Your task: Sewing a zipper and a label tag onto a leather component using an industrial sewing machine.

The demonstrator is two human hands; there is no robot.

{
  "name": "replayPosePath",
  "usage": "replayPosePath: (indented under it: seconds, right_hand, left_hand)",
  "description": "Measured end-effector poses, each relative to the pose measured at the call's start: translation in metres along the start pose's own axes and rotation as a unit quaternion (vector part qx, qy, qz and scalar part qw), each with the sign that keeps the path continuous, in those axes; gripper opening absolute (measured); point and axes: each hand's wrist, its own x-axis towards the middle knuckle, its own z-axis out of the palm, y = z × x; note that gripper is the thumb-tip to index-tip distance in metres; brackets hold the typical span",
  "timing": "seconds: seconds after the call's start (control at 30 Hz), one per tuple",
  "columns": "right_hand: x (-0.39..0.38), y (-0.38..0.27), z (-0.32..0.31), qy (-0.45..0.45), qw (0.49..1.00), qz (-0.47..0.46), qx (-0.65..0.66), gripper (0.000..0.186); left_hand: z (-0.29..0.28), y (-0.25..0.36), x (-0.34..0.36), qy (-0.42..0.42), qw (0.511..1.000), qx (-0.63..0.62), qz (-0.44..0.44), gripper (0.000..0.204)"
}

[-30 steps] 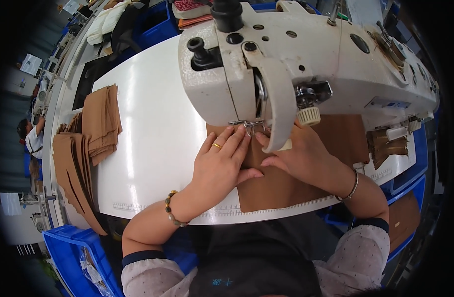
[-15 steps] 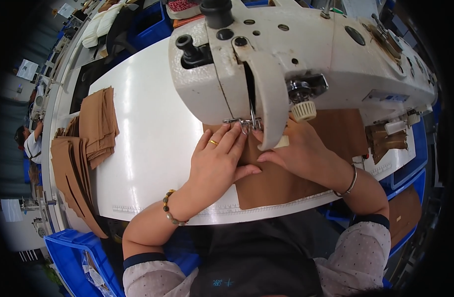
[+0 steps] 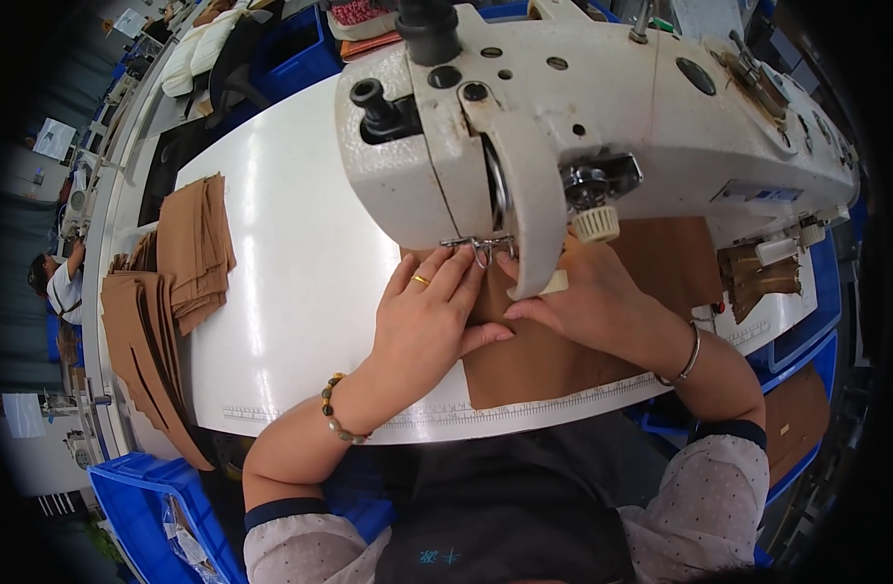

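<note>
A brown fabric piece point(image 3: 524, 375) lies flat on the white table under the head of a white sewing machine point(image 3: 621, 107). My left hand point(image 3: 427, 302) rests on the fabric's left part, fingers stretched out and fingertips close to the metal presser foot point(image 3: 480, 248). On the other side of the foot, my right hand point(image 3: 602, 297) presses on the fabric, its thumb pointing left. The machine's white curved lever hides part of the right fingers. Neither hand grips the cloth visibly; both lie on top of it.
Stacks of cut brown fabric point(image 3: 193, 248) sit at the table's left edge. More brown pieces point(image 3: 758, 277) lie right of the machine. Blue bins point(image 3: 164, 506) stand lower left and right. A ruler strip point(image 3: 437, 417) runs along the near edge. A co-worker point(image 3: 62, 282) sits far left.
The thin metal bar beside the presser foot, low before, is now higher up behind the curved lever. My hands and the fabric stay nearly in place.
</note>
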Motion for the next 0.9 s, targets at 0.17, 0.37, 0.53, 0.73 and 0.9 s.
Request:
replayPosePath:
  seconds: [0.17, 0.37, 0.53, 0.73, 0.9]
  right_hand:
    - [0.0, 0.002, -0.02, 0.016, 0.999, 0.007, 0.043, 0.04]
    - [-0.001, 0.033, -0.036, 0.189, 0.97, 0.148, -0.025, 0.02]
    - [-0.007, 0.04, -0.028, 0.2, 0.967, 0.133, -0.081, 0.016]
    - [-0.002, 0.041, -0.034, 0.185, 0.975, 0.122, -0.036, 0.02]
    - [-0.005, 0.04, -0.038, 0.087, 0.992, 0.084, 0.036, 0.026]
  left_hand:
    - [-0.002, 0.0, 0.001, 0.0, 1.0, 0.018, 0.008, 0.078]
    - [-0.002, 0.0, 0.001, -0.005, 1.0, 0.018, 0.002, 0.079]
    - [-0.002, 0.001, -0.001, -0.008, 1.0, 0.026, -0.003, 0.079]
    - [-0.002, 0.003, -0.002, -0.011, 0.999, 0.045, -0.001, 0.079]
    - [-0.002, 0.003, -0.003, 0.0, 1.0, 0.031, -0.006, 0.08]
